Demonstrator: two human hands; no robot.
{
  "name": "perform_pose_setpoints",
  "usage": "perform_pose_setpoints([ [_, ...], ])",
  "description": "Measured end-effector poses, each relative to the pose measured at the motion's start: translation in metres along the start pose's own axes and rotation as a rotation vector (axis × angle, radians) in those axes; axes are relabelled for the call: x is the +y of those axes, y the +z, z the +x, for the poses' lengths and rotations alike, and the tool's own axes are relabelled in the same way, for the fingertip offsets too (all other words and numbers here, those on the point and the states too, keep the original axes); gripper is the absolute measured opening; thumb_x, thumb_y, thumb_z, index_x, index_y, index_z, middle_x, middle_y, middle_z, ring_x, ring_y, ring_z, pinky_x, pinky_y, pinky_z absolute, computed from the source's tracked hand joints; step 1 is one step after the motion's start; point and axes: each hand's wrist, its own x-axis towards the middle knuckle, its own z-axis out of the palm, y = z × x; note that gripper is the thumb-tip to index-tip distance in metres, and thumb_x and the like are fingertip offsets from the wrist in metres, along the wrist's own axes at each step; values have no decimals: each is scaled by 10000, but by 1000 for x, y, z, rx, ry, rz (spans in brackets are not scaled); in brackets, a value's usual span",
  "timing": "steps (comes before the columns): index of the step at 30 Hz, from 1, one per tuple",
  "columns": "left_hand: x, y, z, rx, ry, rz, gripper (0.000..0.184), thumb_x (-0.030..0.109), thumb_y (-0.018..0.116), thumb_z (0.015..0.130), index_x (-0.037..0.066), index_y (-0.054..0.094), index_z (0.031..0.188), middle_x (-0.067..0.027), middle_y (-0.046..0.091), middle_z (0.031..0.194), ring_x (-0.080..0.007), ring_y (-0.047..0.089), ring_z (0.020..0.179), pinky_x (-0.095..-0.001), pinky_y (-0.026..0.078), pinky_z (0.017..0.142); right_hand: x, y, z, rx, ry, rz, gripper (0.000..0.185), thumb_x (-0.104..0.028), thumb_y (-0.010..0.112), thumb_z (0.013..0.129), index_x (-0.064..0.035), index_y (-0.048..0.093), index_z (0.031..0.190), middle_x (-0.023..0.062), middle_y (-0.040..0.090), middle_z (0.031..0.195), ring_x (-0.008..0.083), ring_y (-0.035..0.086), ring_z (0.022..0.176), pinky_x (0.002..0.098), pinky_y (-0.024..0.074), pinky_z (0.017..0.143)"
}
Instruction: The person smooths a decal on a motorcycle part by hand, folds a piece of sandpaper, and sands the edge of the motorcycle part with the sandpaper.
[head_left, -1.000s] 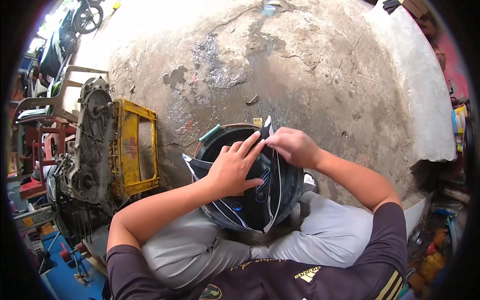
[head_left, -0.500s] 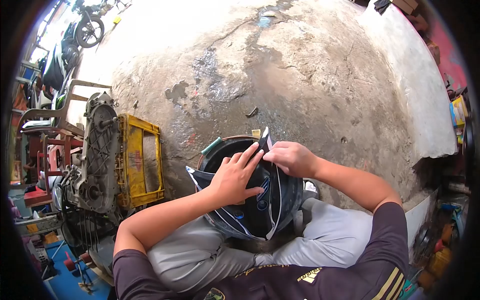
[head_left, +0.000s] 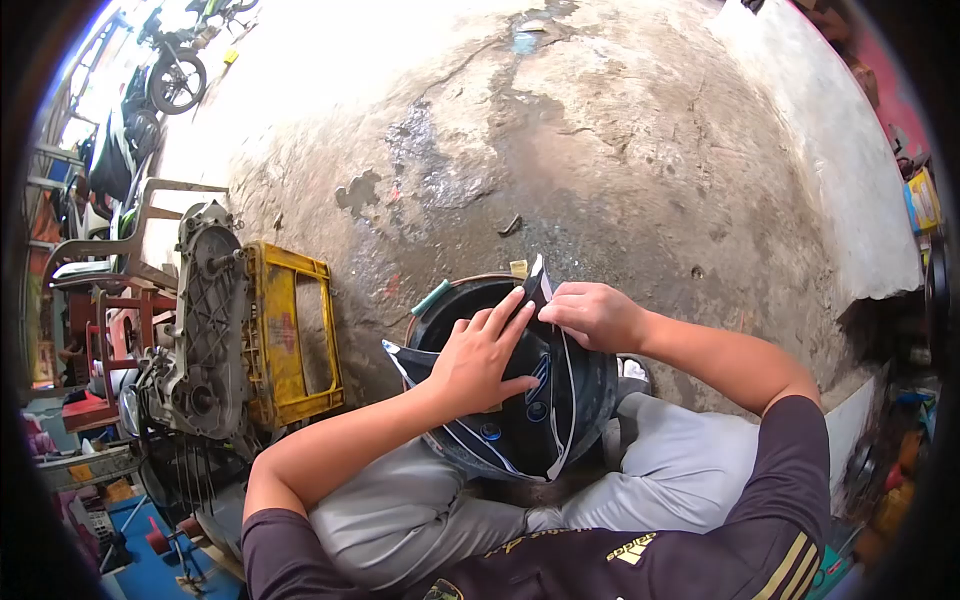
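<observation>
Across a stained grey concrete floor [head_left: 640, 180], a round black bucket [head_left: 597, 390] carries a pointed black panel with white edging [head_left: 515, 425] over its mouth, tips jutting past the far and left rim. A yellow rectangular plastic crate [head_left: 262, 340] stands farther left. The left hand [head_left: 475, 365] spreads open on the panel; the right hand [head_left: 598, 315] bunches its fingers at the panel's far right edge, its grip unclear.

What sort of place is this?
Probably a small motorbike repair shop: a motorbike wheel shows at the far left, a bare engine casing stands beside a yellow crate, and the concrete floor is stained and partly wet.
</observation>
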Motion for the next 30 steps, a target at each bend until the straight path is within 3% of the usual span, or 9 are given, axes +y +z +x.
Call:
perform_pose_setpoints([
  [3, 1, -1, 1, -37, -19, -25, 1041, 548, 817, 844, 28, 375, 1629, -183, 310, 1707, -391, 507, 1384, -501, 452, 1061, 11, -3, -3, 102, 102, -14, 254, 6, 749, 861, -53, 659, 1091, 122, 695, 924, 329, 707, 903, 418, 595, 798],
  [9, 2, -3, 1, -41, -16, -14, 1050, 555, 815, 844, 25, 368, 1633, -184, 309, 1710, -388, 500, 1397, -504, 444, 1077, 6, -1, -3, 37, -8, -2, 212, 1, 737, 874, -49, 679, 1072, 131, 702, 945, 348, 703, 899, 426, 594, 797],
  [11, 3, -1, 0, -37, -16, -17, 1052, 558, 813, 844, 24, 367, 1634, -185, 309, 1710, -387, 499, 1399, -504, 443, 1080, 10, -5, -5, 106, 135, 0, 222, 23, 701, 864, -48, 705, 1074, 124, 699, 947, 326, 701, 932, 411, 595, 814],
  [13, 2, 0, 1, -36, -19, -8, 1055, 559, 813, 845, 27, 362, 1637, -186, 311, 1708, -386, 501, 1397, -504, 442, 1083, 5, 1, -4, 85, 4, 5, 232, 16, 704, 872, -62, 705, 1090, 130, 700, 951, 343, 706, 928, 427, 598, 804],
  [18, 3, -2, 0, -36, -17, -16, 1057, 559, 814, 845, 29, 359, 1639, -184, 305, 1710, -386, 499, 1399, -508, 443, 1085, 10, -1, -11, 112, 140, 14, 231, 44, 734, 849, -56, 669, 1047, 123, 693, 938, 336, 706, 907, 423, 594, 790],
  [21, 4, -3, 0, -42, -18, -23, 1058, 562, 813, 846, 30, 357, 1640, -183, 301, 1712, -386, 496, 1401, -510, 443, 1087, 8, 2, -12, 57, -8, -14, 210, 15, 704, 872, -48, 682, 1071, 121, 697, 943, 327, 710, 934, 418, 592, 805],
  [24, 3, -5, 0, -46, -24, -24, 1059, 564, 812, 846, 36, 354, 1643, -182, 299, 1713, -387, 496, 1400, -510, 444, 1086, 12, -1, -14, 76, 156, 21, 208, 24, 712, 860, -43, 682, 1054, 116, 697, 933, 332, 711, 917, 422, 592, 803],
  [28, 2, -3, 0, -48, -26, -16, 1060, 562, 812, 847, 44, 348, 1647, -185, 303, 1711, -391, 497, 1395, -506, 445, 1084, 6, 1, -10, 69, 2, 26, 194, 38, 715, 848, -42, 684, 1022, 121, 687, 902, 343, 701, 887, 432, 589, 787],
  [30, 0, -3, 0, -46, -23, -18, 1059, 562, 811, 848, 43, 349, 1646, -185, 305, 1710, -391, 497, 1394, -506, 444, 1085, 12, -2, -11, 71, 64, 40, 194, 39, 716, 848, -42, 682, 1021, 123, 685, 903, 345, 700, 884, 432, 589, 783],
])
